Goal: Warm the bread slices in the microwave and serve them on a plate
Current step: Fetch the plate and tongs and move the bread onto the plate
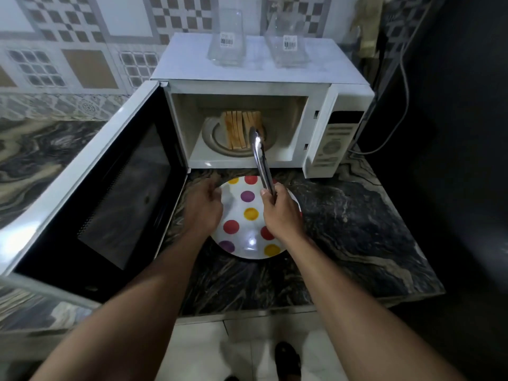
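Observation:
Several bread slices (239,129) stand on edge on the turntable inside the white microwave (319,127), whose door (110,182) hangs wide open to the left. My right hand (280,213) grips metal tongs (262,158); their tips reach into the cavity at the right side of the slices. A white plate with coloured dots (248,226) lies on the counter just in front of the microwave. My left hand (204,209) rests on the plate's left rim, and I cannot tell whether it grips the rim.
The dark marble counter (357,229) ends at a front edge below my arms. Two clear glass containers (225,39) stand on top of the microwave. A grey cable (395,127) hangs along the dark wall at the right.

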### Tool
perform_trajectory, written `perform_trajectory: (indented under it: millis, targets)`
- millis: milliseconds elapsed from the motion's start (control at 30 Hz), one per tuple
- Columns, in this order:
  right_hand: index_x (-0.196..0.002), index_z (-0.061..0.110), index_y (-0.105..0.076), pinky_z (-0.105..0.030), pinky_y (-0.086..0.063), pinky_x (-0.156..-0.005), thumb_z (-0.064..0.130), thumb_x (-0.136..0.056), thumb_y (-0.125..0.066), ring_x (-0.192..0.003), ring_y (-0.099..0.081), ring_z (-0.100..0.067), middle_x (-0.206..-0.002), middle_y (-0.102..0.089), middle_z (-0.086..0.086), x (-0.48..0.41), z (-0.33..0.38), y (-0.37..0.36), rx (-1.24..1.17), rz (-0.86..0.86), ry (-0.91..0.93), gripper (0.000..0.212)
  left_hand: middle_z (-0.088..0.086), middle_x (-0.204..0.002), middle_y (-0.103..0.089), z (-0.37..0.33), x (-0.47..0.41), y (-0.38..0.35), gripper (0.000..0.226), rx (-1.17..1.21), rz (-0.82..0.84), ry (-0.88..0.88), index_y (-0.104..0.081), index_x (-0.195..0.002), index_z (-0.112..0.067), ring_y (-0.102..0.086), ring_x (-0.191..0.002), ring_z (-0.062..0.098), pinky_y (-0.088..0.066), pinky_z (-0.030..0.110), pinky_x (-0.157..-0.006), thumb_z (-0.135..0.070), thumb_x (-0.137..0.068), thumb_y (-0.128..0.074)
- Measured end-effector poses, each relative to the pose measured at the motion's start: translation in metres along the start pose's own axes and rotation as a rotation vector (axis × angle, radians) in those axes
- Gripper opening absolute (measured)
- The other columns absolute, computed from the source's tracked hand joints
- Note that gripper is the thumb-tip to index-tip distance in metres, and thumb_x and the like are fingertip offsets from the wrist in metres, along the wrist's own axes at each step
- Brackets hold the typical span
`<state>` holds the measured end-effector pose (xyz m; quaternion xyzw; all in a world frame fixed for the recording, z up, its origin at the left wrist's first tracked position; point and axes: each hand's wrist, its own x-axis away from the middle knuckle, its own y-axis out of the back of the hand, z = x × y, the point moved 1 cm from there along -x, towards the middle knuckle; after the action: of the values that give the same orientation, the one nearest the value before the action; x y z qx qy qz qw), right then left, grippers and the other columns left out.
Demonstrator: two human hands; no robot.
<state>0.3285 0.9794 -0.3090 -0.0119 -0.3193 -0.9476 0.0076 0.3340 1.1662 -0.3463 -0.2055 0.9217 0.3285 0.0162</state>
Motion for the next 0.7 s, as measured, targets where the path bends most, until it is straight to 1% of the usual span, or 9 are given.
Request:
perform_trajectory:
  millis: [67, 133, 167, 233, 300, 400, 533, 633, 700]
  targets:
    - [-0.113, 0.016, -0.053, -0.030, -0.034, -0.060, 0.040, -0.105, -0.040, -0.076, -0.052, -0.018, -0.091, -0.057, 0.003, -0.004, 0.000, -0.002, 0.030, -0.035, -0.023, 0.028, 0.006, -0.136, -0.059, 0.028, 0.013, -0.006, 0.046, -0.133, -0.001, -0.134, -0.059, -0.135, -0.019, -0.050, -0.129, 0.027, -0.036, 0.038, -0.113, -0.032, -0.094, -0.044]
    - [-0.112, 0.014, -0.054, -0.030, -0.037, -0.060, 0.040, -0.104, -0.042, -0.076, -0.054, -0.019, -0.094, -0.063, -0.003, -0.011, 0.001, -0.004, 0.069, -0.048, -0.044, 0.029, 0.017, -0.151, -0.044, 0.044, 0.026, -0.012, 0.065, -0.238, 0.037, -0.089, -0.045, -0.147, -0.010, -0.037, -0.140, 0.035, -0.025, 0.041, -0.118, -0.045, -0.093, -0.036]
    - [-0.111, 0.013, -0.054, -0.031, -0.040, -0.063, 0.041, -0.103, -0.044, -0.079, -0.057, -0.022, -0.098, -0.065, -0.007, -0.016, 0.001, -0.006, 0.087, -0.056, -0.054, 0.030, 0.018, -0.158, -0.033, 0.045, 0.030, -0.014, 0.072, -0.313, 0.091, -0.040, -0.035, -0.153, -0.010, -0.028, -0.146, 0.036, -0.018, 0.044, -0.120, -0.052, -0.095, -0.031]
    - [-0.110, 0.010, -0.054, -0.032, -0.042, -0.068, 0.041, -0.101, -0.047, -0.091, -0.063, -0.031, -0.107, -0.067, -0.012, -0.027, 0.005, -0.006, 0.130, -0.083, -0.078, 0.032, 0.014, -0.166, -0.012, 0.047, 0.038, -0.019, 0.074, -0.477, 0.205, 0.012, -0.014, -0.160, -0.015, -0.005, -0.153, 0.031, 0.002, 0.048, -0.122, -0.058, -0.100, -0.022]
    - [-0.114, 0.007, -0.054, -0.031, -0.038, -0.068, 0.040, -0.101, -0.048, -0.101, -0.063, -0.034, -0.113, -0.065, -0.014, -0.038, 0.013, -0.004, 0.192, -0.099, -0.099, 0.036, 0.012, -0.167, -0.006, 0.049, 0.040, -0.022, 0.076, -0.557, 0.231, 0.004, -0.007, -0.161, -0.017, 0.004, -0.154, 0.030, 0.011, 0.050, -0.121, -0.062, -0.099, -0.014]
    - [-0.121, 0.005, -0.053, -0.029, -0.036, -0.068, 0.042, -0.102, -0.048, -0.104, -0.062, -0.033, -0.115, -0.065, -0.015, -0.056, 0.025, 0.000, 0.262, -0.106, -0.135, 0.042, 0.010, -0.167, -0.010, 0.050, 0.039, -0.025, 0.083, -0.586, 0.210, 0.004, -0.010, -0.161, -0.018, 0.002, -0.154, 0.030, 0.010, 0.051, -0.121, -0.066, -0.093, -0.004]
    - [-0.121, 0.006, -0.052, -0.037, -0.049, -0.075, 0.043, -0.101, -0.048, -0.105, -0.062, -0.037, -0.116, -0.065, -0.016, -0.087, 0.035, -0.006, 0.299, -0.108, -0.179, 0.041, 0.008, -0.167, -0.015, 0.052, 0.039, -0.025, 0.080, -0.596, 0.159, -0.019, -0.014, -0.160, -0.019, -0.005, -0.154, 0.028, 0.004, 0.050, -0.123, -0.064, -0.095, -0.005]
    - [-0.119, 0.008, -0.056, -0.037, -0.053, -0.076, 0.042, -0.101, -0.050, -0.097, -0.065, -0.032, -0.110, -0.066, -0.012, -0.104, 0.040, -0.011, 0.309, -0.106, -0.203, 0.039, 0.007, -0.166, -0.019, 0.052, 0.038, -0.025, 0.078, -0.591, 0.146, -0.030, -0.017, -0.160, -0.020, -0.007, -0.154, 0.026, 0.002, 0.048, -0.124, -0.063, -0.095, -0.008]
    - [-0.114, 0.010, -0.060, -0.037, -0.056, -0.076, 0.041, -0.100, -0.052, -0.089, -0.065, -0.026, -0.100, -0.066, -0.007, -0.113, 0.040, -0.014, 0.278, -0.080, -0.203, 0.035, 0.006, -0.165, -0.022, 0.052, 0.038, -0.025, 0.078, -0.598, 0.142, -0.033, -0.018, -0.160, -0.020, -0.009, -0.154, 0.026, 0.001, 0.049, -0.124, -0.063, -0.095, -0.008]
